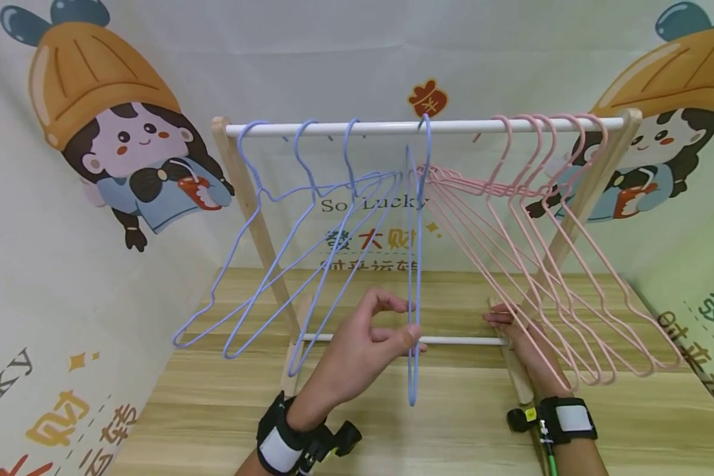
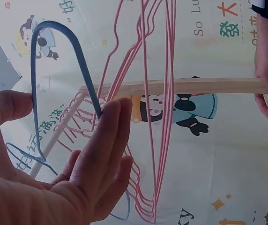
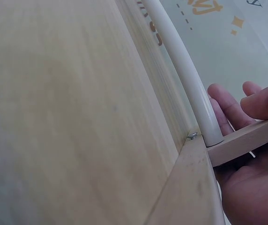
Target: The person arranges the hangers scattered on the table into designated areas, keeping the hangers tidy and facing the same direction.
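Observation:
My left hand [image 1: 354, 354] holds a blue clothes hanger [image 1: 419, 264] near its lower end, thumb on one side and fingers on the other. That hanger hooks over the white top rod [image 1: 387, 129] of a wooden clothes rack and is turned nearly edge-on to the head view. In the left wrist view its bent end [image 2: 61, 26] shows between thumb and fingertips. Low on the rack's right side, my right hand [image 1: 532, 350] grips the wooden post [image 3: 246, 140], just beside the lower white rod [image 3: 190, 70]. Pink hangers [image 1: 514, 248] partly cover this hand in the head view.
Three more blue hangers [image 1: 281, 254] hang spaced out on the left of the rod. Several pink hangers hang close together on the right. The rack stands on a wood-grain tabletop [image 1: 214, 416], with a printed cloth [image 1: 309, 59] behind and at the sides.

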Demonstrator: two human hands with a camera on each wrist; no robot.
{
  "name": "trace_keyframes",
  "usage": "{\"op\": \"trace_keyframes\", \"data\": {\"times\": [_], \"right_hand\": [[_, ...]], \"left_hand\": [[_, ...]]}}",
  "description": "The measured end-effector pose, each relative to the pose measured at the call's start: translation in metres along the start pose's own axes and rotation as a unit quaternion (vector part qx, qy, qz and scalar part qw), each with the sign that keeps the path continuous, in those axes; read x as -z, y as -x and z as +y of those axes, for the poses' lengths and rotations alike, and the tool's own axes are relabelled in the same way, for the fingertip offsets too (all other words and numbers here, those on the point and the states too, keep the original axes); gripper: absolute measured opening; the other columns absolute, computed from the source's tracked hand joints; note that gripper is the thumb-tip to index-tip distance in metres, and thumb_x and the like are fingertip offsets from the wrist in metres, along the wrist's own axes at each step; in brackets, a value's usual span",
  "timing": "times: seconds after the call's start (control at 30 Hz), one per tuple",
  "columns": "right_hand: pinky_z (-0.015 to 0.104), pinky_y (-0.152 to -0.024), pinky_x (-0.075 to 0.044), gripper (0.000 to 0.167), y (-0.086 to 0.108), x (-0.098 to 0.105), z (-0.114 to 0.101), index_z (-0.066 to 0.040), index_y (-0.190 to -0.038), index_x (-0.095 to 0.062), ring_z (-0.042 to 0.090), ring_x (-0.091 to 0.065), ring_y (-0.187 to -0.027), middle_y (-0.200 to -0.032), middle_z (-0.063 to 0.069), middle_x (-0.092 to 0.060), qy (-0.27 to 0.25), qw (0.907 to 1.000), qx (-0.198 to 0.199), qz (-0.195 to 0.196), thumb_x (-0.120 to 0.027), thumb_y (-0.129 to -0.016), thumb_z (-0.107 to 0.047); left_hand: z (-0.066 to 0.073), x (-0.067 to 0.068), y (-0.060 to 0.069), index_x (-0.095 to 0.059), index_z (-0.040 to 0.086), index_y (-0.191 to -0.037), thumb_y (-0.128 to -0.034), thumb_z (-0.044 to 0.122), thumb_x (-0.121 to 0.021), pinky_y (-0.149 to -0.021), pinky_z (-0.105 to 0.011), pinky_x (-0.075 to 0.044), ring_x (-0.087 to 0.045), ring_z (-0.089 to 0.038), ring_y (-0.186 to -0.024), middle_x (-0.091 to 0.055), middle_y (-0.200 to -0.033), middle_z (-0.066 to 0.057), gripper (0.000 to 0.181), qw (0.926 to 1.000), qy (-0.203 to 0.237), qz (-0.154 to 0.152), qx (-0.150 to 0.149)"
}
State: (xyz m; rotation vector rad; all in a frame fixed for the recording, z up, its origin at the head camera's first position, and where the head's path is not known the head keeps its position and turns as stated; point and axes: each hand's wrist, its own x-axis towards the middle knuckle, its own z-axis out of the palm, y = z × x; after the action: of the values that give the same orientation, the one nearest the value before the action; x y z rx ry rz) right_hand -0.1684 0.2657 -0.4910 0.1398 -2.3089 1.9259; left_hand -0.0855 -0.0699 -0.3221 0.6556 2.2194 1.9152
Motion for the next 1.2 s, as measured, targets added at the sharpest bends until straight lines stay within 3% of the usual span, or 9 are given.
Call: {"op": "trace_keyframes", "data": {"times": [0.1, 0.3, 0.43, 0.6, 0.7, 0.83, 0.97, 1.07, 1.2], "right_hand": [[0.022, -0.102, -0.053, 0.030, -0.001, 0.002, 0.001, 0.016, -0.141, -0.050, 0.004, -0.071, -0.114, -0.125, 0.003, -0.075, -0.038, 0.9992, 0.008, -0.013, -0.049, -0.115, 0.002], [0.021, -0.099, -0.053, 0.030, -0.002, 0.003, 0.002, 0.014, -0.141, -0.050, 0.006, -0.072, -0.113, -0.119, -0.007, -0.076, -0.053, 0.9984, 0.006, -0.018, -0.049, -0.114, 0.002], [0.022, -0.101, -0.053, 0.031, -0.002, 0.002, 0.004, 0.016, -0.142, -0.050, 0.007, -0.072, -0.115, -0.122, 0.001, -0.076, -0.052, 0.9985, 0.010, -0.018, -0.049, -0.115, 0.001], [0.017, -0.103, -0.050, 0.035, 0.002, 0.001, 0.008, 0.014, -0.140, -0.060, 0.001, -0.068, -0.121, -0.133, 0.010, -0.073, -0.010, 0.9997, 0.023, 0.004, -0.056, -0.116, -0.011], [0.019, -0.104, -0.050, 0.039, 0.003, 0.003, 0.013, 0.018, -0.142, -0.056, 0.004, -0.069, -0.122, -0.132, 0.008, -0.075, -0.063, 0.9971, 0.041, -0.009, -0.050, -0.119, -0.012], [0.025, -0.106, -0.051, 0.041, 0.002, 0.007, 0.021, 0.024, -0.145, -0.042, 0.014, -0.073, -0.121, -0.128, 0.007, -0.078, -0.152, 0.9855, 0.062, -0.042, -0.040, -0.120, -0.009], [0.018, -0.105, -0.049, 0.041, 0.002, 0.008, 0.020, 0.014, -0.143, -0.058, 0.004, -0.066, -0.125, -0.137, 0.011, -0.073, -0.040, 0.9984, 0.039, -0.011, -0.051, -0.119, -0.019], [0.014, -0.102, -0.048, 0.036, 0.001, 0.007, 0.014, 0.010, -0.141, -0.063, -0.003, -0.065, -0.121, -0.135, 0.009, -0.073, 0.022, 0.9996, 0.016, 0.008, -0.055, -0.118, -0.017], [0.019, -0.099, -0.054, 0.032, 0.001, 0.006, 0.005, 0.019, -0.141, -0.052, 0.002, -0.073, -0.111, -0.120, 0.002, -0.079, -0.034, 0.9988, 0.034, 0.005, -0.054, -0.113, 0.002]], "left_hand": [[0.003, 0.001, -0.002, -0.054, 0.004, -0.133, -0.1060, 0.029, -0.070, -0.093, -0.045, -0.061, -0.082, -0.026, -0.097, -0.056, -0.156, -0.020, 0.040, 1.0000, 0.007, 0.003, 0.004], [0.002, 0.003, -0.010, -0.052, 0.001, -0.132, -0.1081, 0.023, -0.069, -0.093, -0.048, -0.063, -0.082, -0.037, -0.094, -0.057, -0.150, -0.023, 0.037, 0.9985, 0.052, 0.004, 0.014], [-0.004, 0.002, -0.013, -0.051, -0.002, -0.131, -0.1084, 0.021, -0.069, -0.088, -0.044, -0.065, -0.082, -0.039, -0.091, -0.058, -0.144, -0.026, 0.037, 0.9962, 0.084, 0.005, 0.023], [-0.012, 0.002, -0.013, -0.051, -0.003, -0.132, -0.1089, 0.025, -0.070, -0.086, -0.044, -0.066, -0.082, -0.037, -0.087, -0.058, -0.144, -0.026, 0.040, 0.9952, 0.094, 0.005, 0.029], [-0.014, 0.002, -0.012, -0.050, -0.002, -0.133, -0.1094, 0.027, -0.069, -0.086, -0.046, -0.065, -0.082, -0.039, -0.088, -0.057, -0.144, -0.026, 0.042, 0.9947, 0.099, 0.001, 0.030], [-0.015, 0.001, -0.011, -0.048, -0.002, -0.132, -0.1102, 0.028, -0.068, -0.087, -0.048, -0.065, -0.081, -0.040, -0.089, -0.057, -0.145, -0.026, 0.042, 0.9945, 0.100, -0.005, 0.030], [-0.018, -0.001, -0.010, -0.048, -0.002, -0.132, -0.1111, 0.029, -0.066, -0.088, -0.047, -0.065, -0.082, -0.041, -0.090, -0.057, -0.146, -0.025, 0.042, 0.9944, 0.100, -0.011, 0.031], [-0.022, -0.003, -0.008, -0.049, -0.002, -0.131, -0.1133, 0.031, -0.062, -0.088, -0.045, -0.065, -0.082, -0.040, -0.092, -0.056, -0.147, -0.025, 0.039, 0.9950, 0.094, -0.013, 0.031], [-0.030, -0.006, -0.004, -0.049, -0.002, -0.130, -0.1167, 0.032, -0.054, -0.087, -0.042, -0.065, -0.082, -0.040, -0.093, -0.052, -0.150, -0.027, 0.037, 0.9959, 0.086, -0.013, 0.023]]}}
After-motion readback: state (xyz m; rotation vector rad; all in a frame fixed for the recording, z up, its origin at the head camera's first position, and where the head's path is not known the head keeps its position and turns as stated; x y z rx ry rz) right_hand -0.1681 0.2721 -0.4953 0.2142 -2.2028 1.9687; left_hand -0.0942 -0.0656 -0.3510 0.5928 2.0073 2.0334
